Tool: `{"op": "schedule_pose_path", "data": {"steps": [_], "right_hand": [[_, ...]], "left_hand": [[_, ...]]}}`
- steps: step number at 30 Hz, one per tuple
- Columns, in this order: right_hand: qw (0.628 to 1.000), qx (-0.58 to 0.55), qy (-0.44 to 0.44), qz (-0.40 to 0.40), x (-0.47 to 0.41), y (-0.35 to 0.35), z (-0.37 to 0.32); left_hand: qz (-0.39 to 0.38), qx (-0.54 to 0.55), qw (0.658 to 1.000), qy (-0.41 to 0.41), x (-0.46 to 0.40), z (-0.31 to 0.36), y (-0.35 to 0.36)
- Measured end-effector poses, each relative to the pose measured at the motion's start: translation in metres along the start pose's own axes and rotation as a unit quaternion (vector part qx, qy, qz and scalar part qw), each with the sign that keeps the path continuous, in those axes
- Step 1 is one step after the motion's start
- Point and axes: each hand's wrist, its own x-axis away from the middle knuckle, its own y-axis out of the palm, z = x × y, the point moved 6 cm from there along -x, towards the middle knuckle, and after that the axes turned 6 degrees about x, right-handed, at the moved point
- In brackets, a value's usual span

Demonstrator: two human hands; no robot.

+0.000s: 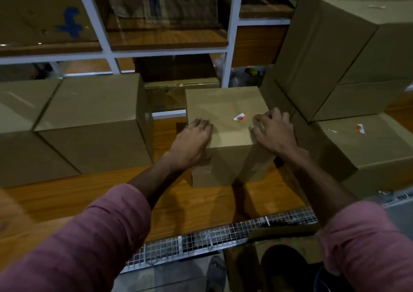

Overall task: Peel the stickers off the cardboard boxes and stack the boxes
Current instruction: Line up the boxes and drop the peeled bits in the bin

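Head view, and you're standing at the wooden table (67, 193) with cardboard all round you: a row of plain boxes (89, 122) on your left, a tall stack (348, 52) on your right, and below it a box (366, 144) that carries an orange sticker of its own. Dead centre sits the middle box (223, 117), and you've got both hands on it. Your left hand (192, 142) lies flat over the near left corner, fingers spread and relaxed, gripping nothing. Your right hand (274, 128) is curled at the right edge, fingertips bent onto the top face, nothing pinched yet. Between them, just beside your right fingers, lies the orange-and-white sticker (239, 117), fully stuck down by the look of it. So it looks like the peel step, only starting. Next you'll need a fingernail under one corner of that sticker while the left hand keeps the box steady.
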Motion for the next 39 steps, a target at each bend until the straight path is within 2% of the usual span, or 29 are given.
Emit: {"op": "schedule_pose_path", "data": {"steps": [14,22,28,33,36,39], "right_hand": [[1.000,0.002,-0.013,-0.027,0.152,-0.002,-0.094],[0.997,0.017,-0.067,-0.033,0.188,0.000,-0.154],[0.996,0.033,-0.081,-0.028,0.197,0.000,-0.181],[0.986,-0.088,-0.132,0.052,0.195,-0.004,-0.191],[0.981,-0.142,-0.128,0.044,0.185,0.001,-0.199],[0.981,-0.139,-0.132,0.027,0.173,0.005,-0.204]], "left_hand": [[0.002,0.008,1.000,-0.002,0.193,-0.009,-0.009],[0.025,0.026,0.998,-0.050,0.268,-0.031,-0.010],[0.021,0.001,0.995,-0.100,0.295,-0.038,0.005],[0.042,-0.005,0.993,-0.110,0.289,-0.035,0.002],[0.039,0.001,0.992,-0.116,0.288,-0.037,0.004],[0.041,0.012,0.992,-0.119,0.286,-0.039,0.007]]}}
